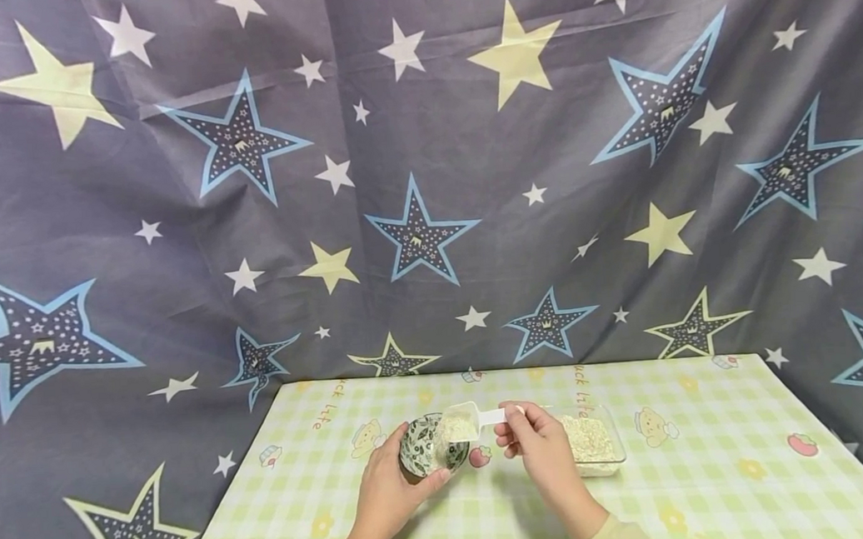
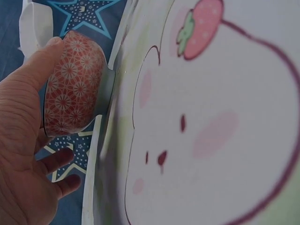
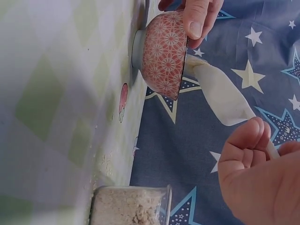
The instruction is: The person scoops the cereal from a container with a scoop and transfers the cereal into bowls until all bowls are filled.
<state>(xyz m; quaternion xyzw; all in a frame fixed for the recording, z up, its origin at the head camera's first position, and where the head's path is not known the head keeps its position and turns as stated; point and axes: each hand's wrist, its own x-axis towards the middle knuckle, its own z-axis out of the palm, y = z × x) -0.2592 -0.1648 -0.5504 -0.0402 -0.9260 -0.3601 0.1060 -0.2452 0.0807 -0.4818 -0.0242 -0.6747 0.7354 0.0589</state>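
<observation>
My left hand point(image 1: 388, 488) grips a small bowl point(image 1: 417, 444), thumb at its near rim and fingers round its left side. The bowl stands upright on the table, dark green-patterned inside and red-flowered outside point(image 3: 161, 56). Between thumb and fingers, my right hand point(image 1: 548, 453) pinches the handle of a white scoop point(image 1: 493, 416). Tipped over the bowl, the scoop lets pale oat flakes point(image 1: 453, 428) fall into it. A clear rectangular container point(image 1: 618, 440) of oat flakes sits behind and right of my right hand, which partly hides it.
A green-and-white checked cloth point(image 1: 717, 483) with cartoon prints covers the table. Some flakes point(image 3: 105, 161) lie scattered on it near the container. Behind the table hangs a dark curtain point(image 1: 437, 135) printed with stars.
</observation>
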